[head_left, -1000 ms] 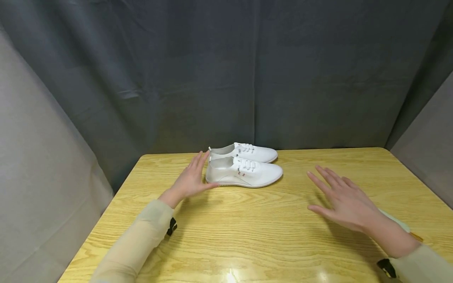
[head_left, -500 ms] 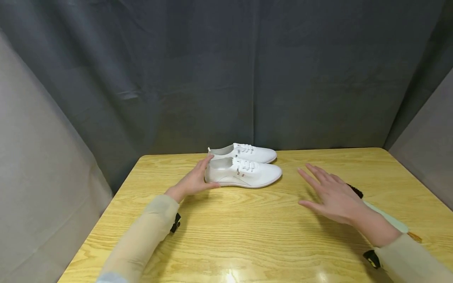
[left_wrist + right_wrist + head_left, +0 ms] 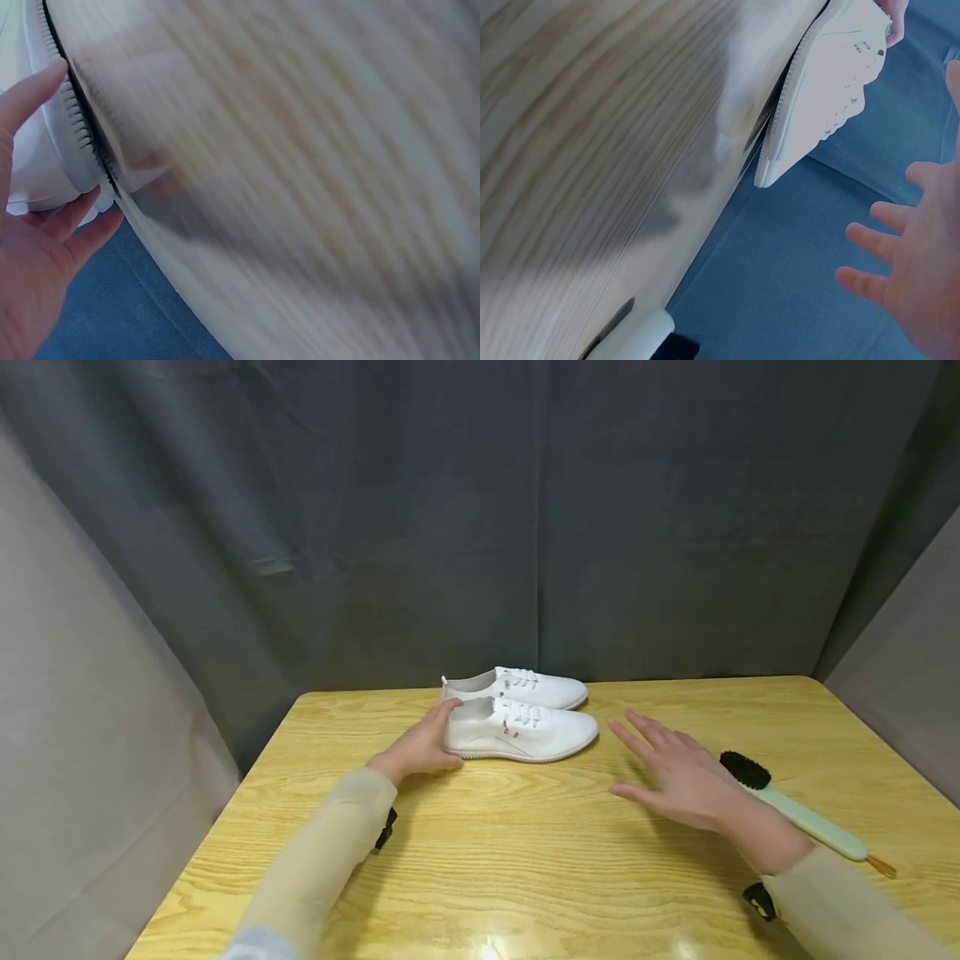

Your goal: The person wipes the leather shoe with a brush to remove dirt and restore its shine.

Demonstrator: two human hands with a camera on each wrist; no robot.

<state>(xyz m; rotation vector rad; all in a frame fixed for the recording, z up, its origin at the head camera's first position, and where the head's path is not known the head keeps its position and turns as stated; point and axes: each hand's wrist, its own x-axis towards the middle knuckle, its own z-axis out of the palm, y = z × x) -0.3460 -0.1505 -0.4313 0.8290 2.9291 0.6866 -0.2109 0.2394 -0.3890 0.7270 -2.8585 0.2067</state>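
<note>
Two white lace-up shoes stand side by side at the table's back edge, toes to the right. My left hand (image 3: pixel 422 745) grips the heel of the near shoe (image 3: pixel 551 732). In the left wrist view the thumb lies along the ribbed sole (image 3: pixel 73 112) and the other fingers wrap behind the heel. The far shoe (image 3: pixel 558 689) is partly hidden behind the near one. My right hand (image 3: pixel 678 777) hovers to the right of the toes, fingers spread and holding nothing. In the right wrist view it is apart from the near shoe (image 3: pixel 817 90).
A shoe brush (image 3: pixel 810 820) with a pale green handle and black bristles lies to the right, beyond my right forearm. The wooden table (image 3: pixel 510 852) ends at a dark curtain (image 3: pixel 420 527) behind the shoes. Light grey drapes (image 3: pixel 90 718) hang at both sides.
My left hand has moved right and closed round the near shoe's heel. My right hand has drifted left toward the toes, uncovering the shoe brush.
</note>
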